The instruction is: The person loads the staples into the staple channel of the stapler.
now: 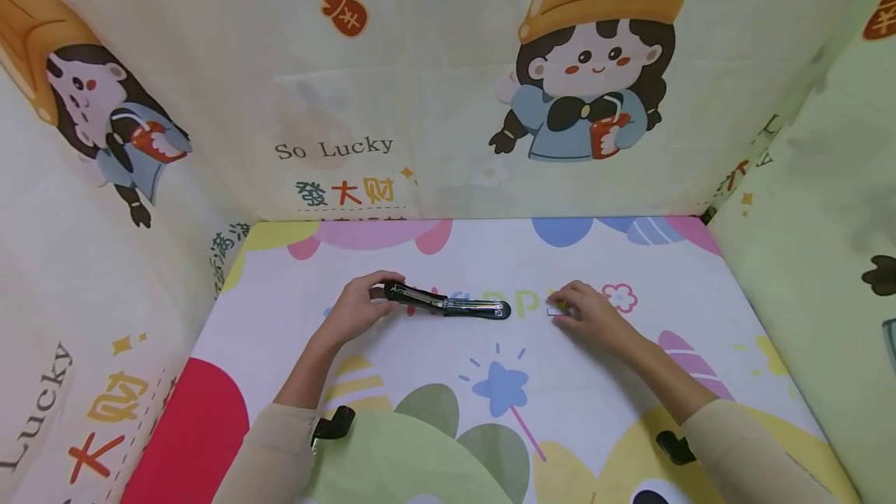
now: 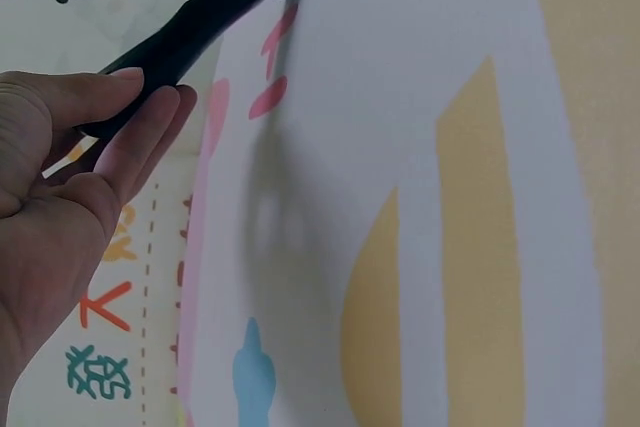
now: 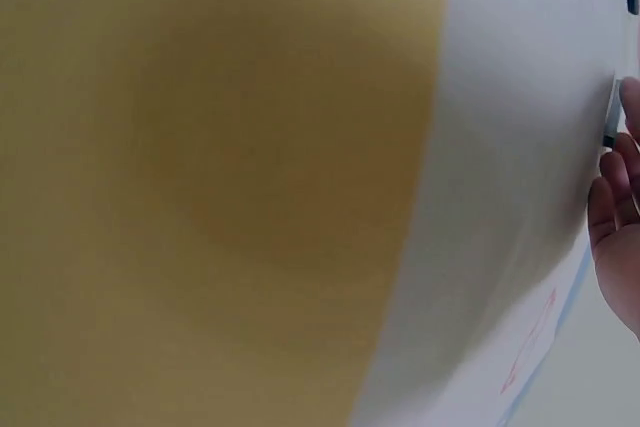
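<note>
Stapler (image 1: 448, 302), black with a bright metal channel showing along its top, lay opened out flat and long near the middle of the bench (image 1: 434, 442), well ahead of your forearms. Nearest you, both beige sleeves (image 1: 262, 453) came in from the lower corners, each with a dark clip at the wrist. Your arms reached forward and slightly inward over the smooth printed cover, with its flat patches of red, green and yellow. Your left hand (image 1: 357, 308) gripped the stapler's left end, thumb above and fingers curled beneath. Your right hand (image 1: 584, 309) lay palm down just right of the stapler, not touching it, its fingertips pinching a small pale strip of staples (image 1: 556, 309) against the cover.

Your left wrist view showed what the head view hid: the fingers (image 2: 140, 132) lay nearly straight along the dark curved body (image 2: 200, 27). Your right wrist view was mostly blur, with only the fingers (image 3: 620, 197) and a thin grey strip edge (image 3: 610, 112) at the right margin. Beyond, cartoon-printed fabric walls (image 1: 448, 84) closed the bench in.
</note>
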A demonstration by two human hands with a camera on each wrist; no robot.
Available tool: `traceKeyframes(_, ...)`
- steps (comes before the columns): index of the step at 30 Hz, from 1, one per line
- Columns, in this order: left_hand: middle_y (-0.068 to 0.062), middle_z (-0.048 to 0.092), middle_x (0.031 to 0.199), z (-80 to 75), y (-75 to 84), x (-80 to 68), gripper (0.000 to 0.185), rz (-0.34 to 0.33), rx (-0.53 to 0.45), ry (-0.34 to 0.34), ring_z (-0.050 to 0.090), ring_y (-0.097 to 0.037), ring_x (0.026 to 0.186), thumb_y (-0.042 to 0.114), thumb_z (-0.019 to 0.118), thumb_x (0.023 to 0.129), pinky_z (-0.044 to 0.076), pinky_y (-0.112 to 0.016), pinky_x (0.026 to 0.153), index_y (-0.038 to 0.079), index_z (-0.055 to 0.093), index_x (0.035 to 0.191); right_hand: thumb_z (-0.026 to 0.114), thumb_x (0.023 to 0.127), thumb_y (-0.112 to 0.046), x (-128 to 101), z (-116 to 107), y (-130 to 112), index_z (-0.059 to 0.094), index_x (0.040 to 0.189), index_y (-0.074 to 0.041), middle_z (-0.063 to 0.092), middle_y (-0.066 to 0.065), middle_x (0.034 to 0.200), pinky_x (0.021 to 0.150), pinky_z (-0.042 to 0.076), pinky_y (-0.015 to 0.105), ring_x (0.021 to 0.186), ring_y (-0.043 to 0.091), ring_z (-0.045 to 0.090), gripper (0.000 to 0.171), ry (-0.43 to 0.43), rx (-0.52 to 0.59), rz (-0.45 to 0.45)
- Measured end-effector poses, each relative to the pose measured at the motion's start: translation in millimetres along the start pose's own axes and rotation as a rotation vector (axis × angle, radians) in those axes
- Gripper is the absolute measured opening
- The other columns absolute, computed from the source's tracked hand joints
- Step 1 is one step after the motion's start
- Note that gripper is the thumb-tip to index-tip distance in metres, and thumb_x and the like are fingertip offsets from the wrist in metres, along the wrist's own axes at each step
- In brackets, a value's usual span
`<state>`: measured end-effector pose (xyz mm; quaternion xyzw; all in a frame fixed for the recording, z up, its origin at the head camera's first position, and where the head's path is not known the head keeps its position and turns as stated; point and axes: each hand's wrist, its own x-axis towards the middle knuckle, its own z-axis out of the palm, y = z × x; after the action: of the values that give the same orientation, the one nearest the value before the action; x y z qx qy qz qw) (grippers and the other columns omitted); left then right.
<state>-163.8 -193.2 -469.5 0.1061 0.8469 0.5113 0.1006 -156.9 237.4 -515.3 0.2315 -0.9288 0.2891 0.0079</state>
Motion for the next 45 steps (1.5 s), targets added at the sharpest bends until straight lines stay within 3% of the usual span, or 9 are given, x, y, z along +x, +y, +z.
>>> traceKeyframes(2,-0.007,0.057,0.122,-0.2,0.7,0.0,0.045,-0.005,-0.004,-0.003,0.062,-0.023,0.105,-0.004,0.065,0.079,0.052,-0.023,0.071,0.023,0.059,0.114,0.073,0.077,-0.023,-0.6,1.5,0.2,0.065,0.105,-0.016,0.057,-0.003,0.1,0.075,0.048,0.026,0.087,0.01,0.052,0.03,0.005,-0.008,0.001)
traceKeyframes(9,-0.016,0.056,0.123,-3.6,33.4,-10.3,0.042,-0.027,0.016,-0.036,0.06,-0.03,0.107,-0.006,0.063,0.079,0.051,-0.023,0.072,0.01,0.057,0.117,0.072,0.078,-0.016,-0.1,4.2,1.9,0.065,0.095,-0.013,0.058,-0.002,0.092,0.075,0.05,0.027,0.084,0.009,0.058,0.019,0.046,-0.022,-0.067)
traceKeyframes(11,-0.016,0.056,0.122,-3.9,34.6,-10.7,0.041,-0.024,0.032,-0.035,0.061,-0.03,0.106,-0.005,0.063,0.079,0.051,-0.023,0.071,0.01,0.057,0.117,0.072,0.078,-0.015,1.1,4.7,2.9,0.065,0.094,-0.013,0.058,-0.002,0.091,0.074,0.05,0.028,0.083,0.009,0.058,0.018,0.056,-0.032,-0.092)
traceKeyframes(20,-0.011,0.057,0.122,-2.6,5.2,1.4,0.043,-0.024,0.043,-0.02,0.062,-0.026,0.103,-0.002,0.066,0.078,0.052,-0.025,0.071,0.018,0.059,0.115,0.073,0.077,-0.016,4.4,2.3,3.3,0.065,0.093,-0.014,0.059,-0.003,0.089,0.074,0.051,0.027,0.082,0.009,0.059,0.018,0.038,-0.033,-0.094)
traceKeyframes(30,-0.006,0.059,0.117,-4.1,4.1,2.1,0.043,-0.02,0.073,-0.012,0.064,-0.022,0.098,-0.001,0.067,0.078,0.053,-0.026,0.071,0.021,0.06,0.114,0.073,0.077,-0.022,9.4,3.9,-3.2,0.065,0.096,-0.019,0.057,-0.01,0.091,0.077,0.05,0.026,0.084,0.003,0.055,0.02,0.02,-0.041,-0.094)
traceKeyframes(45,-0.007,0.059,0.117,-3.6,-0.8,3.4,0.042,-0.004,0.069,-0.015,0.064,-0.022,0.097,-0.001,0.066,0.078,0.052,-0.025,0.071,0.012,0.058,0.118,0.071,0.079,-0.015,37.6,13.5,-37.1,0.066,0.096,-0.016,0.062,-0.007,0.092,0.071,0.05,0.025,0.082,0.006,0.058,0.017,0.06,0.02,-0.214)
